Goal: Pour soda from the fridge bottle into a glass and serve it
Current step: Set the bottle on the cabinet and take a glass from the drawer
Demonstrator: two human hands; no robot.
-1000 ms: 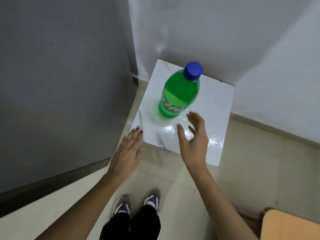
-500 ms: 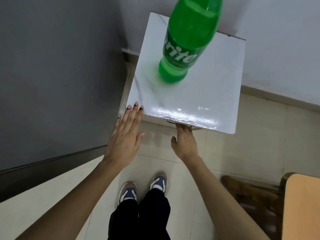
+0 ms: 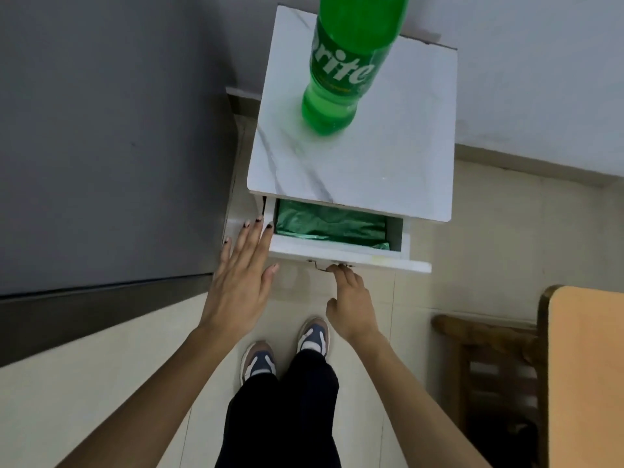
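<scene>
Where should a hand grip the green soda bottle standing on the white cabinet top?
Wrap the fingers around the labelled middle of the soda bottle, coming from the front at the side. It stands upright on the cabinet top with bare surface all around, and its cap is out of frame.
</scene>
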